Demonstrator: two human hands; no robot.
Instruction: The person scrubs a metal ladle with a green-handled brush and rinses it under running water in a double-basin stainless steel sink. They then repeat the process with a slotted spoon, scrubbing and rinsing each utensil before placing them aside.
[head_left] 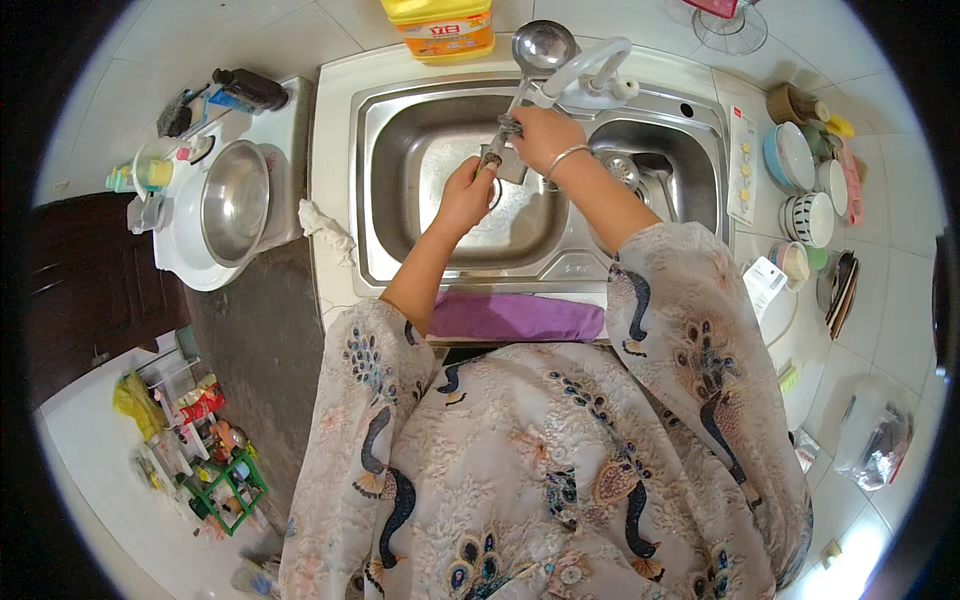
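Over the double steel sink (362, 200), both hands are on a metal ladle (543, 46), whose round bowl points away from me beside the white faucet (600, 75). My left hand (468, 195) is closed around the near end of the handle, above the left basin. Farther up the handle, my right hand (547, 138), with a bracelet at its wrist, is closed on the shaft. A small grey wad (508, 126) shows at its fingers; I cannot tell exactly what it is. Part of the handle is hidden by my fingers.
A dark ladle (657, 168) lies in the right basin. On the front edge is a purple cloth (515, 317), with a white rag (326, 230) at left. A yellow detergent jug (440, 28) stands behind. Bowls (808, 220) line the right; a steel basin (236, 203) sits left.
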